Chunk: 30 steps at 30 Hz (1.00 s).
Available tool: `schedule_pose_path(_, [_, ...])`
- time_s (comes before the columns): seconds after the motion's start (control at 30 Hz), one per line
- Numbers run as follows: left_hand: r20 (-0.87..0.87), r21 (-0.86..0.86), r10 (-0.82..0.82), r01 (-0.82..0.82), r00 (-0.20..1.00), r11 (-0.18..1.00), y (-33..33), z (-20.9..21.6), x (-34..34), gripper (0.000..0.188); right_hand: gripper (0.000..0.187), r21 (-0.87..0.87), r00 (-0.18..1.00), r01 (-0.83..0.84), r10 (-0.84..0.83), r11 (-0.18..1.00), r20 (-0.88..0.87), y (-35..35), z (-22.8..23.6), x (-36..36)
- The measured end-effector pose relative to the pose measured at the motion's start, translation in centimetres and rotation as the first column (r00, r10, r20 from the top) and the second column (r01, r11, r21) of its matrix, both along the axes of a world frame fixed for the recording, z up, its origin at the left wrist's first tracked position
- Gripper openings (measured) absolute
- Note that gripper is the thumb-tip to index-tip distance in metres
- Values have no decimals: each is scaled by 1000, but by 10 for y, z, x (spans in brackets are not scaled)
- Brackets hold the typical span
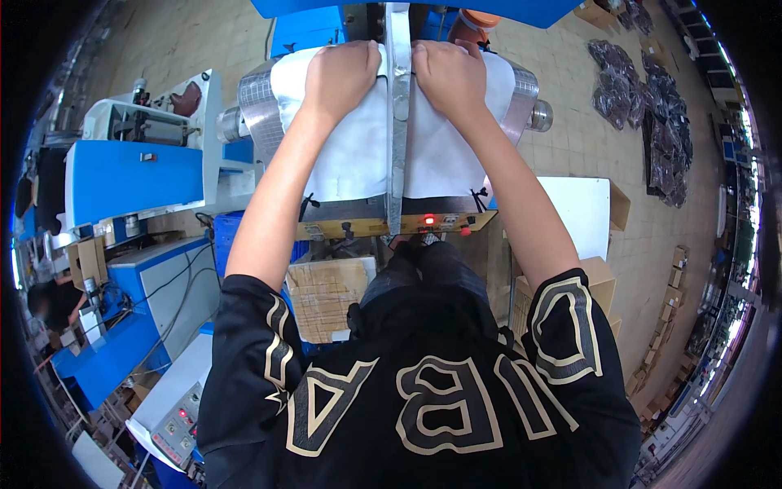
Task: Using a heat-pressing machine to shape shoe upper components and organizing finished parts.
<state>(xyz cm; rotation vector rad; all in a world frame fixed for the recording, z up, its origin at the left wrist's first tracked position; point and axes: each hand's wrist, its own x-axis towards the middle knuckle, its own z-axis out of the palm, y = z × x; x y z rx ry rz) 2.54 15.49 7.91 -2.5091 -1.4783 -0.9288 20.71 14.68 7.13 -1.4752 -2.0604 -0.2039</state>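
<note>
Both my arms reach forward over a press machine. My left hand [340,75] and my right hand [450,75] are curled at the far edge of a white fabric sheet [358,155] that lies over the machine's curved metal bed [259,114]. A narrow metal bar [397,114] runs down the middle between the hands. Each hand grips the sheet's far edge, one on either side of the bar.
A yellow control panel with a lit red lamp [428,220] sits at the machine's near edge. Blue machines [130,175] stand at the left, cardboard boxes [326,293] below, a white panel [582,212] at the right, dark bagged goods [643,106] on the tiled floor.
</note>
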Motion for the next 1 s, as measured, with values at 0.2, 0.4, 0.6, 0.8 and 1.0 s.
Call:
schedule_pose_path(0.2, [-46, 106, 39, -34, 998, 994, -6, -8, 2, 29, 32, 148, 1000, 24, -26, 989, 17, -2, -9, -1])
schedule_pose_path(0.4, [-77, 192, 82, -66, 994, 979, -21, -15, -1, 29, 28, 216, 1000, 24, -24, 976, -4, -10, -16, 1])
schedule_pose_path(0.6, [-87, 41, 122, -119, 989, 992, -59, -15, -7, 47, 40, 85, 994, 68, -74, 994, 79, -49, -10, 14])
schedule_pose_path(0.8, [-83, -234, 174, -189, 981, 954, -132, -88, -64, 59, 44, -207, 990, -128, 137, 970, 34, -131, -31, 30])
schedule_pose_path(1.0, [29, -373, 154, -132, 988, 918, -151, -95, -70, 60, 22, -478, 860, -196, -85, 856, -503, -271, -98, 93])
